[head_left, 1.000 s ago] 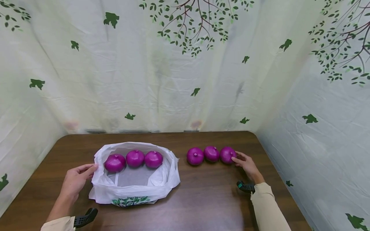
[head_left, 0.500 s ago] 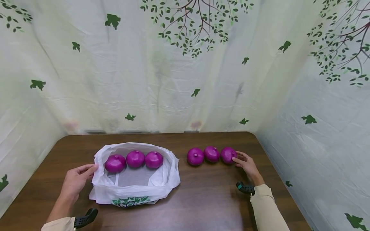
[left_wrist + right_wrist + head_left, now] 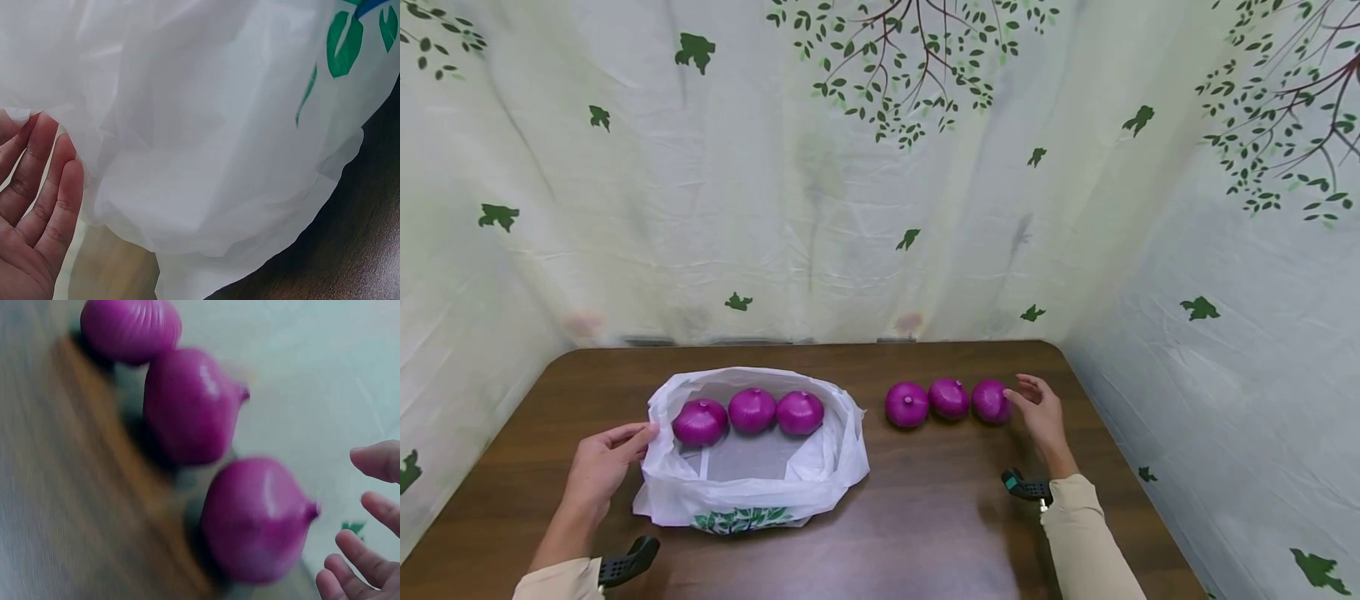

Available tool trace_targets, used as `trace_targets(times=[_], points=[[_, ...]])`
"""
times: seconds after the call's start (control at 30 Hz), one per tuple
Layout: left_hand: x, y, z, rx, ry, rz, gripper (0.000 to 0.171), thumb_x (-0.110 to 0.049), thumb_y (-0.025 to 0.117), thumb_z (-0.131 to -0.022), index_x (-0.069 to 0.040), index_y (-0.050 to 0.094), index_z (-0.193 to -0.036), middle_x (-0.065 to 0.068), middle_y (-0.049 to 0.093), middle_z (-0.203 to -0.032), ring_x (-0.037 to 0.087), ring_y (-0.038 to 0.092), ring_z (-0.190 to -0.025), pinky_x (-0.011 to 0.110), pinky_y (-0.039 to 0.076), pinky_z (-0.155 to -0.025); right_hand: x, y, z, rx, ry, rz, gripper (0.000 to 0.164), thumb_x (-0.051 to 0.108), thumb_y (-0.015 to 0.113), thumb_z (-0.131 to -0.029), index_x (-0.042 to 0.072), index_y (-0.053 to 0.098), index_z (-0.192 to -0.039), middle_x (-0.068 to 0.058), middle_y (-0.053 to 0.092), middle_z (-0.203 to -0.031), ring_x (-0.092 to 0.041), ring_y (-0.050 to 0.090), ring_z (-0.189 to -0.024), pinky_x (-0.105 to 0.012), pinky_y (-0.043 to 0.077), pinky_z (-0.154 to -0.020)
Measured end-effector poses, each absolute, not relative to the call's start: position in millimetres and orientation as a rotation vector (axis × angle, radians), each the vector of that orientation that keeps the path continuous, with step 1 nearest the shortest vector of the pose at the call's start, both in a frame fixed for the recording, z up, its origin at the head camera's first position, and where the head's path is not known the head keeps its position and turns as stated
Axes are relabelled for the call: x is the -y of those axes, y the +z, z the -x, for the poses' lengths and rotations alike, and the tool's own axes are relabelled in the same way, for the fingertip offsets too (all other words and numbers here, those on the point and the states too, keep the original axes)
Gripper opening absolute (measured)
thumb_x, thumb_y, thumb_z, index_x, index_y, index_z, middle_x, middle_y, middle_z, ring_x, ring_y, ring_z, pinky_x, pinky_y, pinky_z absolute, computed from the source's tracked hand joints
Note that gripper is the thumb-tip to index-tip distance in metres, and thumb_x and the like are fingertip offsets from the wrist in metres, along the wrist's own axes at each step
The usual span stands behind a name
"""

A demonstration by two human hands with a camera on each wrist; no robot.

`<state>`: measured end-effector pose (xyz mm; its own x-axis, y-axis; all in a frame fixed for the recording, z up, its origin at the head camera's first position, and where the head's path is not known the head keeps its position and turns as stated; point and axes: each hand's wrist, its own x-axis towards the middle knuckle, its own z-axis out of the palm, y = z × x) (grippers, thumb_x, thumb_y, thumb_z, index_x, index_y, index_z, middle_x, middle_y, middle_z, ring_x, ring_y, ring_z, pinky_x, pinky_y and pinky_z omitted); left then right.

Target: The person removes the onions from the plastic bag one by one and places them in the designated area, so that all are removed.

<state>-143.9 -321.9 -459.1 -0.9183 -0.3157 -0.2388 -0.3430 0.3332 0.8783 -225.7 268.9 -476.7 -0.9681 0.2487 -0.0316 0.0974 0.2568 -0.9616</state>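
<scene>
A white plastic bag (image 3: 820, 500) with a green leaf print lies with its mouth spread wide on the table's left half. Three purple onions (image 3: 752, 410) sit in a row inside it. My left hand (image 3: 597, 468) pinches the bag's left rim; the left wrist view shows those fingers (image 3: 67, 187) against the thin plastic. To the right of the bag, three more onions stand in a line: a left one (image 3: 906, 405), a middle one (image 3: 949, 399) and a right one (image 3: 992, 402). My right hand (image 3: 1042, 417) is just right of the last onion, fingers spread and holding nothing.
The brown wooden table (image 3: 917, 517) has rounded far corners. Behind it and at both sides hangs a pale curtain (image 3: 835, 208) printed with leaves and branches. Black devices are strapped to the left wrist (image 3: 628, 562) and the right wrist (image 3: 1026, 486).
My right hand has drawn its fingers off the rightmost onion and risen slightly, with the fingers spreading. The left hand and the bag have barely moved, and the onions stay in place.
</scene>
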Motion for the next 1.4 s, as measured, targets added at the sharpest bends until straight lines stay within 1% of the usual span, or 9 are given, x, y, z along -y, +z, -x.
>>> trace_targets(times=[0.2,0.3,0.4,0.53,0.63,0.87,0.97,1.23,1.4], points=[[321,-456,145,-2.537,1.671,0.637,0.072,-0.052,0.06,-0.09,0.008,0.052,-0.13,0.025,0.055,-0.122,0.018,0.061,-0.089,0.066,0.032,-0.099,-248,-463,228,2.384,1.84,0.25,0.046,0.013,0.065,-0.093,0.001,0.048,-0.133,-0.021,0.046,-0.137,-0.03,0.044,-0.121,-0.037,0.038,-0.094],[321,-456,145,-2.532,1.669,0.636,0.073,-0.052,0.059,-0.09,0.008,0.051,-0.131,0.024,0.055,-0.122,0.016,0.061,-0.087,0.067,0.032,-0.099,-236,-460,228,2.386,1.847,0.187,0.045,0.013,0.067,-0.091,0.002,0.05,-0.132,-0.019,0.049,-0.134,-0.031,0.045,-0.122,-0.036,0.039,-0.095],[321,-457,144,-2.539,1.672,0.641,0.072,-0.05,0.06,-0.091,0.009,0.052,-0.13,0.014,0.062,-0.112,0.006,0.06,-0.078,0.062,0.037,-0.098,-222,-457,228,2.391,1.867,0.123,0.045,0.012,0.068,-0.09,0.004,0.051,-0.131,-0.017,0.05,-0.133,-0.033,0.046,-0.122,-0.039,0.04,-0.097],[321,-458,144,-2.577,1.655,0.634,0.068,-0.048,0.062,-0.09,0.009,0.056,-0.127,-0.007,0.064,-0.094,-0.001,0.059,-0.072,0.037,0.049,-0.086,-200,-453,227,2.384,1.913,0.025,0.044,0.01,0.069,-0.089,0.004,0.052,-0.129,-0.018,0.052,-0.132,-0.035,0.049,-0.12,-0.042,0.041,-0.098],[320,-459,145,-2.595,1.641,0.631,0.068,-0.048,0.062,-0.09,0.009,0.057,-0.126,-0.012,0.063,-0.09,-0.002,0.059,-0.071,0.028,0.046,-0.078,-185,-451,226,2.38,1.948,-0.059,0.043,0.008,0.069,-0.089,0.003,0.053,-0.128,-0.018,0.054,-0.13,-0.036,0.051,-0.119,-0.042,0.04,-0.099],[319,-460,145,-2.547,1.685,0.653,0.069,-0.048,0.062,-0.09,0.01,0.054,-0.128,-0.005,0.063,-0.097,-0.002,0.057,-0.071,0.053,0.041,-0.096,-153,-436,217,2.42,2.016,-0.208,0.044,0.004,0.068,-0.088,-0.001,0.053,-0.129,-0.022,0.055,-0.128,-0.04,0.05,-0.118,-0.044,0.044,-0.096],[320,-460,145,-2.548,1.684,0.655,0.069,-0.048,0.062,-0.09,0.009,0.055,-0.127,-0.008,0.063,-0.094,-0.002,0.058,-0.071,0.05,0.043,-0.095,-137,-425,210,2.439,2.041,-0.259,0.043,0.002,0.068,-0.087,-0.003,0.053,-0.127,-0.024,0.055,-0.127,-0.044,0.05,-0.119,-0.046,0.044,-0.095],[322,-460,145,-2.528,1.706,0.647,0.069,-0.048,0.062,-0.09,0.01,0.054,-0.128,-0.001,0.063,-0.1,-0.002,0.057,-0.071,0.061,0.035,-0.1,-106,-422,205,2.45,2.045,-0.454,0.043,0.001,0.068,-0.087,-0.005,0.053,-0.126,-0.025,0.055,-0.124,-0.046,0.052,-0.115,-0.049,0.044,-0.098],[322,-461,146,-2.531,1.7,0.647,0.069,-0.048,0.062,-0.09,0.009,0.055,-0.127,-0.002,0.063,-0.099,-0.003,0.057,-0.071,0.059,0.037,-0.099,-89,-421,202,2.458,2.035,-0.582,0.043,-0.001,0.068,-0.086,-0.008,0.052,-0.125,-0.027,0.055,-0.124,-0.048,0.052,-0.114,-0.05,0.044,-0.097]])
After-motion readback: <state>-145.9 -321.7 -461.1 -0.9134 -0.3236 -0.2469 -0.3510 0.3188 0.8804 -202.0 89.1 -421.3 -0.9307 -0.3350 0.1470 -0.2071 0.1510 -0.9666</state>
